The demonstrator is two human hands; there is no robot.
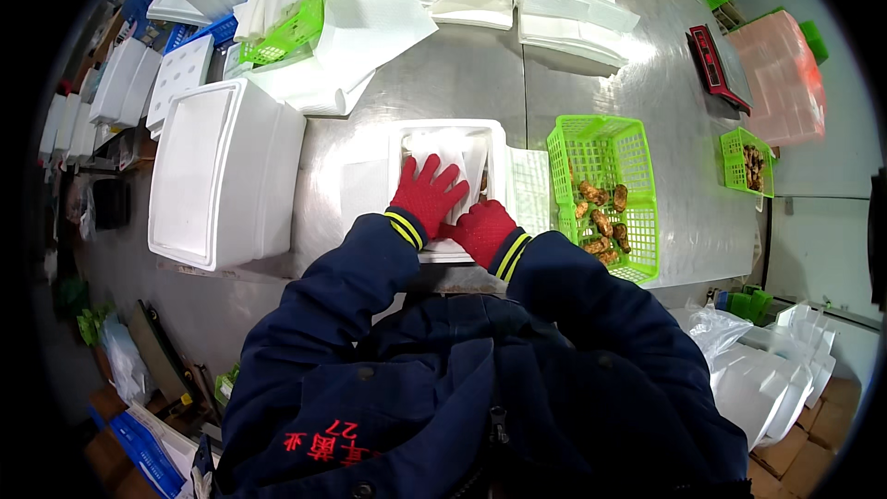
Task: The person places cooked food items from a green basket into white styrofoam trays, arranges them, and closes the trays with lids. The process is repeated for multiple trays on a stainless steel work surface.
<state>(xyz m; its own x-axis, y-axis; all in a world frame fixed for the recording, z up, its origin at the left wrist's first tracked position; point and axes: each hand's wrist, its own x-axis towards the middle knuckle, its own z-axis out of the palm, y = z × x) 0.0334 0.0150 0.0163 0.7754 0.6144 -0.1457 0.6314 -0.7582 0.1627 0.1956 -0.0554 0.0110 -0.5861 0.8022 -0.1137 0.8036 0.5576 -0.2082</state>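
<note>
Two red-gloved hands over one small white foam box (397,143) at table's near edge. Left hand (423,192) spread wide, fingers flat on white paper lining (453,150) inside box. Right hand (482,229) flat at box's near right corner, fingers loosely together, holding nothing. Just right of box: one green basket (591,134) with brown mushrooms (602,222). Second, smaller green basket (736,140) farther right. One large white foam box (222,176) on left.
</note>
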